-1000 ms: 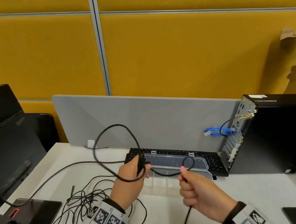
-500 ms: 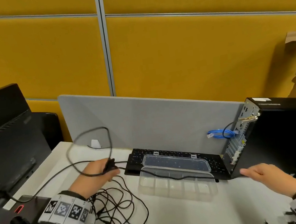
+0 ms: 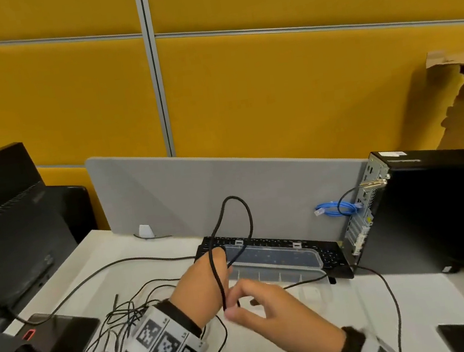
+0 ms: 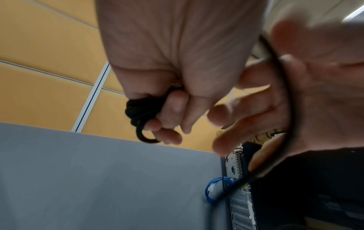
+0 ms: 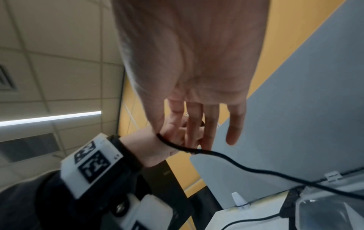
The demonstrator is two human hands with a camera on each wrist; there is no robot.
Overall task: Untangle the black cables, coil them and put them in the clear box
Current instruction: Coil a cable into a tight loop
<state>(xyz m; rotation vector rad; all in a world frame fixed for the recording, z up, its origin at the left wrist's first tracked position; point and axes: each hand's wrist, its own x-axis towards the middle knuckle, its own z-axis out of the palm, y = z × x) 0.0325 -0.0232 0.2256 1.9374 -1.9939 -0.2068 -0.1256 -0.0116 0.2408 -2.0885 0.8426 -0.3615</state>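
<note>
On a white desk backed by a grey divider panel and a yellow partition wall, a black computer tower stands at the right and a black monitor at the left. Between them a black keyboard lies along the divider, and touching its front edge sits the clear box, lid raised, with ridged compartments. Left of the box, a tangle of thin black cables sprawls over the desk. One thin, matte black cable rises in a tall loop above the left hand, whose fingers are curled tightly around a bunched coil of it. Its free length drapes over the back of that hand, down to the right hand, whose thumb and forefinger pinch it while the other fingers stay straight and slightly spread.
</note>
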